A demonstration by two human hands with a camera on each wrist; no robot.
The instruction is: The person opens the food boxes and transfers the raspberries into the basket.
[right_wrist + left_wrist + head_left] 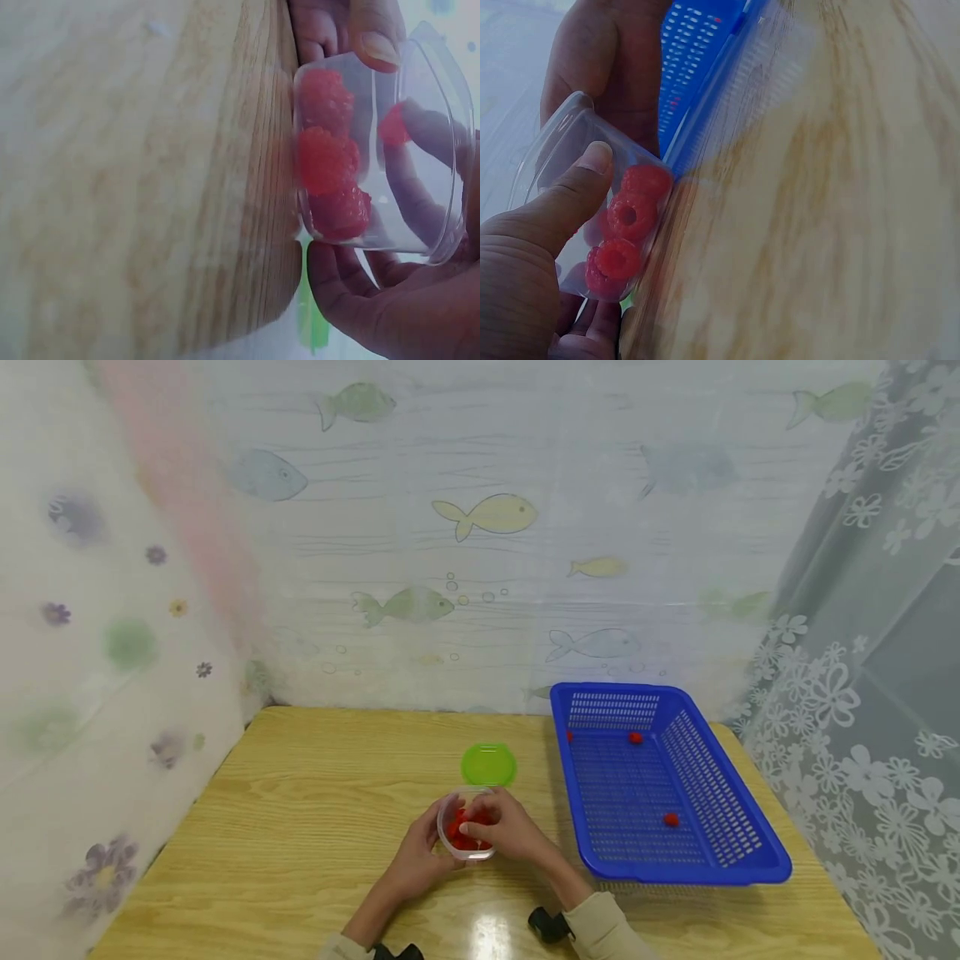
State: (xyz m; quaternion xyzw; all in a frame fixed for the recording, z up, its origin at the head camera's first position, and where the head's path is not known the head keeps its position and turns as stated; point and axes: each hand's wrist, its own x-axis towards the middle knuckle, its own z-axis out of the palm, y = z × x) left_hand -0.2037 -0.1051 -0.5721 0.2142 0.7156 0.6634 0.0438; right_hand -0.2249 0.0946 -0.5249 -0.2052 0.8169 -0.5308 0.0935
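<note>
The left hand point(422, 862) grips the tub point(477, 855), berries point(330, 161) at its bottom, between both hands; the right hand point(510, 828) arches over, pinching a berry point(394, 127) inside. Right of them sits the basket point(624, 793).

Fish-print backdrop point(495, 560) behind a wooden table point(315, 793)

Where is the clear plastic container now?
In the head view, the clear container is below centre, held by the left hand, in front of the green lid and left of the blue basket.
</note>
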